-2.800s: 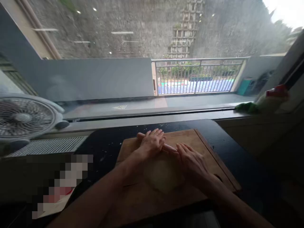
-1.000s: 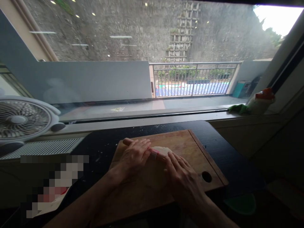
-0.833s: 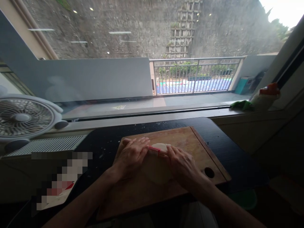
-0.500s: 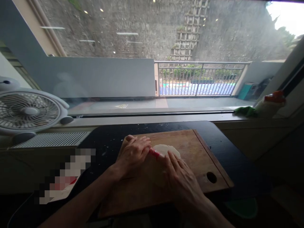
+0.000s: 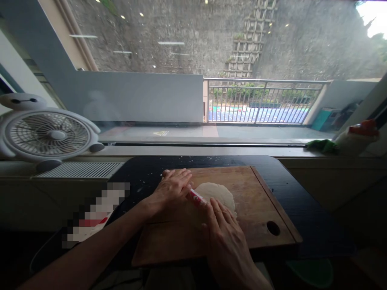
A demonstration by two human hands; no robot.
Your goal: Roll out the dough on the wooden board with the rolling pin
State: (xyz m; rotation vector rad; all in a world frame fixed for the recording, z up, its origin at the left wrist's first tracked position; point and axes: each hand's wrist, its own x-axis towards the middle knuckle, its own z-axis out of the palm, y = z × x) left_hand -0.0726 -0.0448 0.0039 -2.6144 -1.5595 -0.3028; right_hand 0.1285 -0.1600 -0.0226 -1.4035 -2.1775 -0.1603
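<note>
A rolling pin (image 5: 198, 198) with a red and white label lies slantwise over a flat round of pale dough (image 5: 217, 193). My left hand (image 5: 173, 186) rests on the pin's far left part, fingers stretched out and close together. Over the near right part lies my right hand (image 5: 225, 229), its fingers extended flat and slightly apart. Both palms cover most of the pin, so only its labelled middle and a bit of the far end show. The dough sits on a wooden cutting board (image 5: 252, 213), partly hidden by my right hand.
The board lies on a black table (image 5: 290, 201) with white specks. At the left stand a white fan (image 5: 56, 135) and a blurred-out item (image 5: 96, 213). A bottle with an orange top (image 5: 363, 135) and a green cloth (image 5: 321, 146) are on the windowsill.
The view has swung a little to the left. My right hand has drawn slightly nearer to me on the pin, more dough shows, and the pin's label has turned.
</note>
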